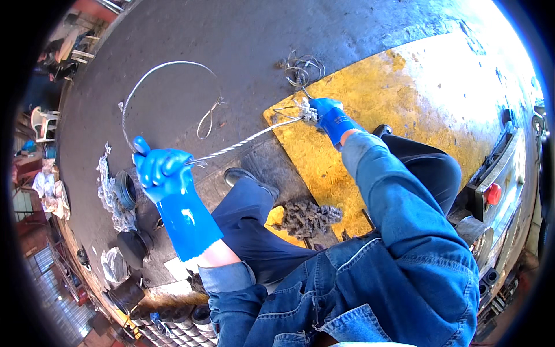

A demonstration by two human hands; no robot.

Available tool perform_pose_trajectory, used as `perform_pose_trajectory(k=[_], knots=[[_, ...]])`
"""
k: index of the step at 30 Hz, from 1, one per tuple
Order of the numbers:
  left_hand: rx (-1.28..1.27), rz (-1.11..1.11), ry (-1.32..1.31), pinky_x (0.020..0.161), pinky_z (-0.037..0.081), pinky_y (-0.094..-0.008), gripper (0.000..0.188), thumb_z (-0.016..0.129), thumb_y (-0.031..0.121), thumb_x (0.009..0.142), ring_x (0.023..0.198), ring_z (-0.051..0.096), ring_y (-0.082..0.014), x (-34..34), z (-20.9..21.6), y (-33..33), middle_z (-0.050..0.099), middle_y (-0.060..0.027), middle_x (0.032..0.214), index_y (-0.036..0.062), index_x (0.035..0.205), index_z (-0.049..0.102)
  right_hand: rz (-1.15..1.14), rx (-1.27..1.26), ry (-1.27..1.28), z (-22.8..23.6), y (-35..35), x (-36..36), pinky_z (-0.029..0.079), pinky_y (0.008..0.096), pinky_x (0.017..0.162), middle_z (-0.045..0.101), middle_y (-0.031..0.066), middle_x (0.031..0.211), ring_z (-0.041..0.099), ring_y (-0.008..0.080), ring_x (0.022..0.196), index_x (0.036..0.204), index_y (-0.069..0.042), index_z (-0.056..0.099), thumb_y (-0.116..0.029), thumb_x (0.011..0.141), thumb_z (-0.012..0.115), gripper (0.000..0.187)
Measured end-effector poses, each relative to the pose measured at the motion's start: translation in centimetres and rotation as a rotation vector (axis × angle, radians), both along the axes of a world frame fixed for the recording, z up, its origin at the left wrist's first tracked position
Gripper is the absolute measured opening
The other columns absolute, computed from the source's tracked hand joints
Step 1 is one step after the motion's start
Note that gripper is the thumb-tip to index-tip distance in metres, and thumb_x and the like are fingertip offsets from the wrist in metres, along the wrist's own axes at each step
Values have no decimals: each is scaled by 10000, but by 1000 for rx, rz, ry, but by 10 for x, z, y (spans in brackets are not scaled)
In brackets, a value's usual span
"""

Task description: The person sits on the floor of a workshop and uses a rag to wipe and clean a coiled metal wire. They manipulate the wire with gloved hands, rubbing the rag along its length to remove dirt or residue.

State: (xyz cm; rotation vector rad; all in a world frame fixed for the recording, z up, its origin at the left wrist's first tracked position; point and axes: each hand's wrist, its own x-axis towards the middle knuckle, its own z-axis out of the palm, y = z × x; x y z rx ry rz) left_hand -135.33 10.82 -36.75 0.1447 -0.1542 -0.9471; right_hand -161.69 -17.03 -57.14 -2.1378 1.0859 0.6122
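A steel cable (248, 140) stretches between my two hands, both in blue rubber gloves. My left hand (165, 172) is wrapped round the cable at the left, and from there it curves up and away in a wide arc over the dark floor. At the other end my right hand (330, 118) is closed at a whitish crumpled rag (308, 111) bunched round the cable. Loose wire coils (303, 69) lie just beyond the right hand. A small eye loop (205, 122) shows beyond the left hand; whether it joins the arc I cannot tell.
A worn yellow plate (370, 87) covers the floor at right. Between my feet lies a dark shaggy clump (303, 218). Crumpled plastic wrap (110, 191) and a round dark container (125, 189) are at left. A metal frame with a red button (492, 194) stands at right.
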Motion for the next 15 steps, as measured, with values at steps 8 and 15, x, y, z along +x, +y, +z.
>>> perform_pose_trajectory(k=[8, 15], knots=[[447, 286, 112, 807, 575, -474, 426, 577, 414, 973, 829, 707, -258, -22, 29, -17, 736, -57, 925, 52, 1154, 708, 83, -389, -723, 48, 47, -10, 560, 371, 645, 728, 77, 853, 701, 247, 711, 1049, -165, 726, -345, 897, 673, 242], [95, -213, -44, 891, 550, -474, 416, 564, 393, 996, 942, 663, -273, -54, -10, -77, 704, -93, 1076, 68, 1234, 667, 60, -358, -746, 178, 89, 15, 574, 439, 780, 743, 148, 960, 719, 361, 883, 1026, -128, 709, -445, 822, 758, 380]])
